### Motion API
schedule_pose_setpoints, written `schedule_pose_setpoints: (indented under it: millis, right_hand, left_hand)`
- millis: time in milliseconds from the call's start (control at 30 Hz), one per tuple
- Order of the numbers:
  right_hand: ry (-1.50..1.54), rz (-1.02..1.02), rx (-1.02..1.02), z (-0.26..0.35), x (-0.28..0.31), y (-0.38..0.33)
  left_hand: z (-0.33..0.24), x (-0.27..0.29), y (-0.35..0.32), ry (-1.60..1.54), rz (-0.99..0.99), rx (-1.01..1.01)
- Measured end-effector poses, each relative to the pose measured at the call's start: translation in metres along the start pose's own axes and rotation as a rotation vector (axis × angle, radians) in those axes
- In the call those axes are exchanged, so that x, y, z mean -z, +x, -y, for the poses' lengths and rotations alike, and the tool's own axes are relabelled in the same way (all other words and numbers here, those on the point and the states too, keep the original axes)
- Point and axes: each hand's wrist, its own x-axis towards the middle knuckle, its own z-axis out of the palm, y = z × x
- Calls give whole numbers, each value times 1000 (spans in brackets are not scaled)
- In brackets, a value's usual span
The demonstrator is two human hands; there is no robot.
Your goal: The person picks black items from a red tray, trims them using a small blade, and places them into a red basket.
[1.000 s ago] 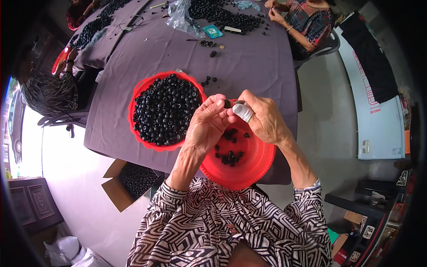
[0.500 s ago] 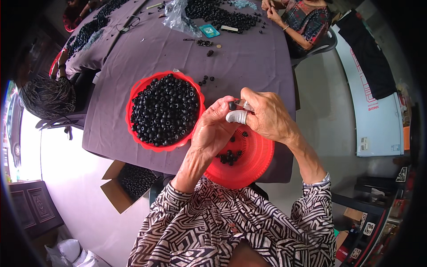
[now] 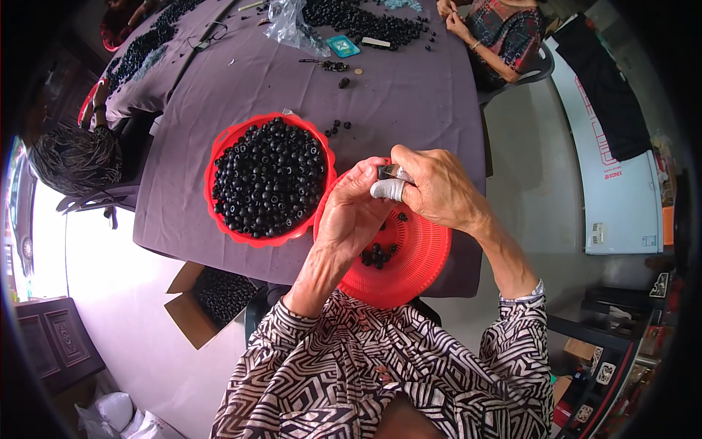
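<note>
In front of me my left hand (image 3: 355, 205) pinches a small black bead (image 3: 383, 173) between thumb and fingertips. My right hand (image 3: 447, 189) meets it from the right, its fingers closed around a small shiny piece too little to make out. White wrapping (image 3: 387, 189) covers a digit of that hand. Both hands are held above a red slotted basket (image 3: 424, 267), where several black beads (image 3: 376, 256) lie. Left of it stands a red scalloped bowl (image 3: 213, 179) full of black beads (image 3: 270, 179), many showing pale-rimmed holes.
A grey-purple cloth (image 3: 409, 95) covers the table. Loose beads (image 3: 338, 127) lie beyond the bowl, and a large bead heap (image 3: 358, 25) sits farther back by a plastic bag (image 3: 287, 25). Co-workers sit left and far right. A cardboard box (image 3: 191, 314) of beads stands on the floor.
My right fingers shift very slightly over the bead. The view drifts a little; both hands stay together over the slotted basket.
</note>
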Motion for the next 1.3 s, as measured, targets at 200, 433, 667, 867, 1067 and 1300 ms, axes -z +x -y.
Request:
schedule_pose_setpoints:
  millis: [200,433,667,867,1067,1300]
  right_hand:
    - [-27,-7,28,2,-1,0]
    - [-71,-31,54,0,-5,-3]
    - [-130,-11,127,-1,-6,-2]
    - [-4,-46,110,1,1,-4]
    - [130,-206,138,1,-11,-3]
    - [-46,-259,294,0,-18,-9]
  left_hand:
    - [-1,-1,-3,37,-7,-23]
    - [1,-4,-5,0,-34,-26]
    - [2,1,-6,-32,-79,-32]
    - [4,-6,-5,-27,-135,-12]
    - [5,-3,-5,-34,-93,-29]
    - [9,5,-1,151,-104,-89]
